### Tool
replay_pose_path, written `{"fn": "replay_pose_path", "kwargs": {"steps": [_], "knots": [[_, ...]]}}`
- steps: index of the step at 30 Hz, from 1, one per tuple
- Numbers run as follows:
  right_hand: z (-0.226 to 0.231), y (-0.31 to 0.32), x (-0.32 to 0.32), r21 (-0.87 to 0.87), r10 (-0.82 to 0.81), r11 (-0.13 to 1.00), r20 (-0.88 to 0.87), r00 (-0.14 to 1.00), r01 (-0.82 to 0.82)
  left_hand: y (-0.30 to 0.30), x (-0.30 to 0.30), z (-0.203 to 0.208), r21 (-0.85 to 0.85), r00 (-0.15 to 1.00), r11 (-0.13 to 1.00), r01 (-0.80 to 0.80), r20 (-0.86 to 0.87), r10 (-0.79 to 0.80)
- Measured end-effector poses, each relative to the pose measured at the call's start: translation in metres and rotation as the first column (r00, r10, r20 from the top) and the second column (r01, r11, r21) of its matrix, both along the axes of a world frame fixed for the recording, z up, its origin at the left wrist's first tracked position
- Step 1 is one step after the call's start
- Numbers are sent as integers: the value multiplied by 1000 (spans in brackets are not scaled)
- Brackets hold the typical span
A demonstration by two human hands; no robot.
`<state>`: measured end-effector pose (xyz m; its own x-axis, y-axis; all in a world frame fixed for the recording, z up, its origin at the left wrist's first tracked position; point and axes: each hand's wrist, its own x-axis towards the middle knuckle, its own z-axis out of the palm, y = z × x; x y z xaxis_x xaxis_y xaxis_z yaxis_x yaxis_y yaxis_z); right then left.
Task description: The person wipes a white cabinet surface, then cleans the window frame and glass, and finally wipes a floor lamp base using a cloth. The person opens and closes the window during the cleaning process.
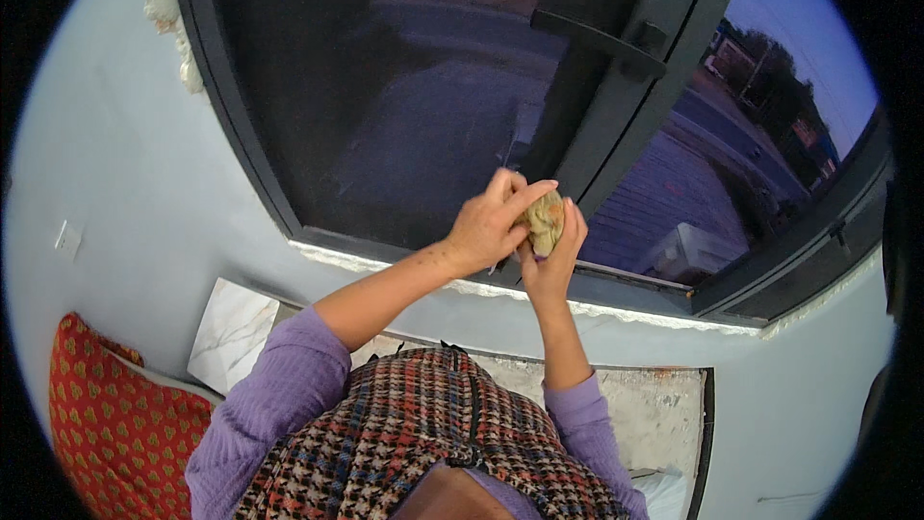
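Note:
A crumpled yellowish cloth (pixel 546 219) is bunched up between my two hands in front of the window. My left hand (pixel 486 223) grips its left side with the fingers bent over it. On the other side, my right hand (pixel 556 262) has its thumb and fingers closed around the cloth. Behind them stands a dark-framed window (pixel 602 135); its large left pane (pixel 385 154) is dark. I cannot tell whether the cloth touches the frame.
A dark handle bar (pixel 597 43) juts from the upright frame. Below the window runs a rough white sill edge (pixel 664 310). To the left are a marble-patterned slab (pixel 231 332) and a red patterned cushion (pixel 120 424). A white boxy unit (pixel 693 248) shows outside through the right pane.

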<state>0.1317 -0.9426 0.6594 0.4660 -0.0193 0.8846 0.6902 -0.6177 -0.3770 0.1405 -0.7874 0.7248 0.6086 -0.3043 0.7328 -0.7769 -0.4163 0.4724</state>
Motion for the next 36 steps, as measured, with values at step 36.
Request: {"fn": "replay_pose_path", "kwargs": {"steps": [36], "knots": [[125, 99, 68, -339, -116, 899, 423, 899, 276, 123, 75, 74, -24, 650, 897, -442, 680, 339]]}}
